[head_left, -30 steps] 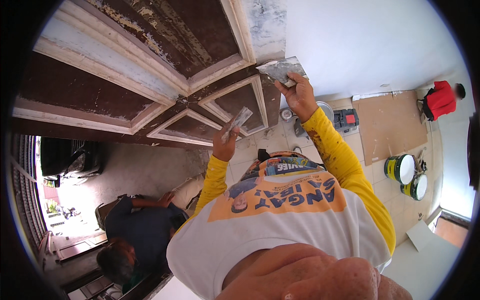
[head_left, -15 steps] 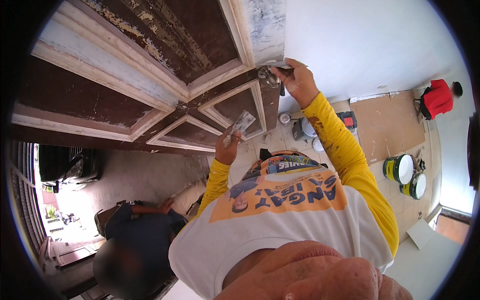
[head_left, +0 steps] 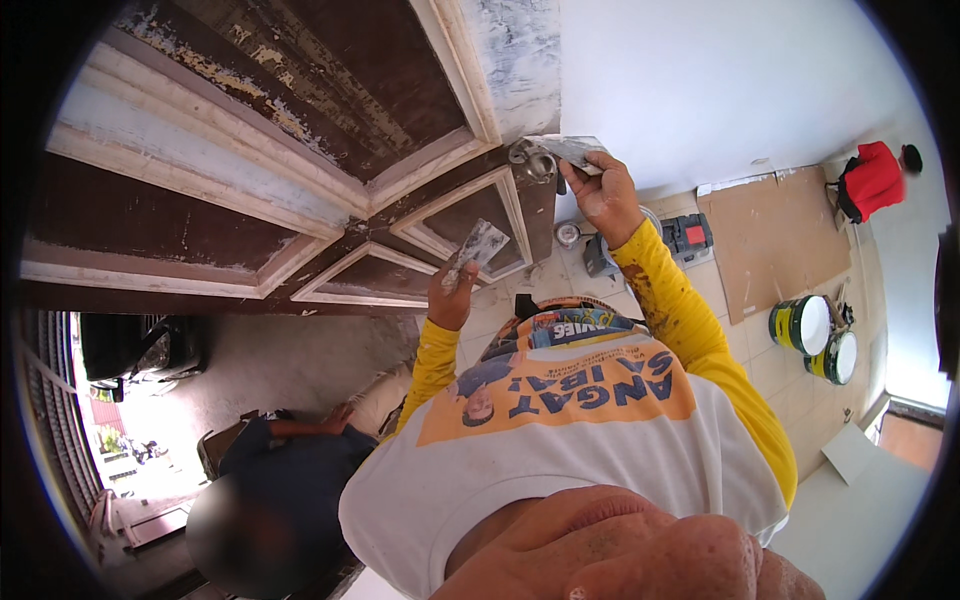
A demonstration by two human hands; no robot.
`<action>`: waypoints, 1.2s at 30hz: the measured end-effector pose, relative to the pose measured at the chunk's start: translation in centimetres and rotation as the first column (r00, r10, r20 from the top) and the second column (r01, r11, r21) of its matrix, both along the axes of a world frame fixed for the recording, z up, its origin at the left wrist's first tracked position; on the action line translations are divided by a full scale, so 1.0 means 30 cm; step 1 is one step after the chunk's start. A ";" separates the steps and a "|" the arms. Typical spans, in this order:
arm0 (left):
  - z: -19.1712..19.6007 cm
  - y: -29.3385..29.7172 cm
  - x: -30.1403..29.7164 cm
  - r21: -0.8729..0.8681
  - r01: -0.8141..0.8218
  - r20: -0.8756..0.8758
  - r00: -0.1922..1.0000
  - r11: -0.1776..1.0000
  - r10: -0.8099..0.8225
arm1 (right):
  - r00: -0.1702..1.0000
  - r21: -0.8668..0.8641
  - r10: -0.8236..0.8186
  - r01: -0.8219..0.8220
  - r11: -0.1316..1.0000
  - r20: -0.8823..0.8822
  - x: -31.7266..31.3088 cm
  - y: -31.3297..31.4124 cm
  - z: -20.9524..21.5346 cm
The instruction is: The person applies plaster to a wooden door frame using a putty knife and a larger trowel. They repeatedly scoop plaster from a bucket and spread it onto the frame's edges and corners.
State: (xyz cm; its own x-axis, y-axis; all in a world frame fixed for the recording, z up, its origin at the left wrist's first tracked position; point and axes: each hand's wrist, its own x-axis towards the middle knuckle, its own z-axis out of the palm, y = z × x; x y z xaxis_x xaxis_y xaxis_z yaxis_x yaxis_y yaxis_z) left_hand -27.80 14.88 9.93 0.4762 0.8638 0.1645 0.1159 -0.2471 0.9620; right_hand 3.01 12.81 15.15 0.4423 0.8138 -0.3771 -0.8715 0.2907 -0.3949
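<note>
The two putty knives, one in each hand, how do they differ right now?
The putty knife in the right hand is the broader one, raised against the door edge beside the round knob. The putty knife in the left hand looks narrower and is held lower, tilted, over a recessed door panel. Both blades are smeared with pale filler.

We look down from our head, close over our chest, facing the brown door (head_left: 300,180) ahead, floor far below.
</note>
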 end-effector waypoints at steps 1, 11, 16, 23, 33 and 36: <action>0.000 0.000 0.000 0.010 -0.006 -0.009 1.000 1.000 0.006 | 1.000 0.003 -0.003 0.003 1.000 -0.018 -0.002 0.005 -0.007; 0.010 -0.018 -0.003 0.084 -0.010 -0.069 0.997 0.996 0.016 | 0.994 -0.037 0.040 -0.044 0.998 -0.099 0.045 0.100 -0.004; -0.010 -0.014 -0.011 0.052 -0.014 -0.082 0.996 0.999 0.018 | 0.995 0.007 0.064 -0.064 0.998 -0.072 0.166 0.154 0.040; -0.002 -0.026 0.008 0.022 -0.013 -0.009 1.000 1.000 0.013 | 0.974 0.082 -0.082 0.066 0.994 0.212 0.088 -0.016 0.125; -0.019 -0.009 -0.013 -0.001 -0.038 0.002 0.999 0.999 0.038 | 0.524 -0.007 0.044 -0.072 0.997 0.850 -0.068 0.004 -0.094; 0.010 -0.016 0.021 -0.234 0.001 0.390 0.916 0.972 0.093 | 0.046 -0.127 0.126 0.021 0.992 0.991 -0.080 -0.132 0.060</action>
State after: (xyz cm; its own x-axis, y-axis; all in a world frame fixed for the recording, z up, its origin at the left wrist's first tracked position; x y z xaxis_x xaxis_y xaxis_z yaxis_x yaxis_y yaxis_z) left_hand -27.17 14.41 10.22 0.3715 0.9193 0.1298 -0.2801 -0.0224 0.9597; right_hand 0.60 8.85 16.93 0.4137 0.8527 0.3189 0.3603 0.1684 -0.9175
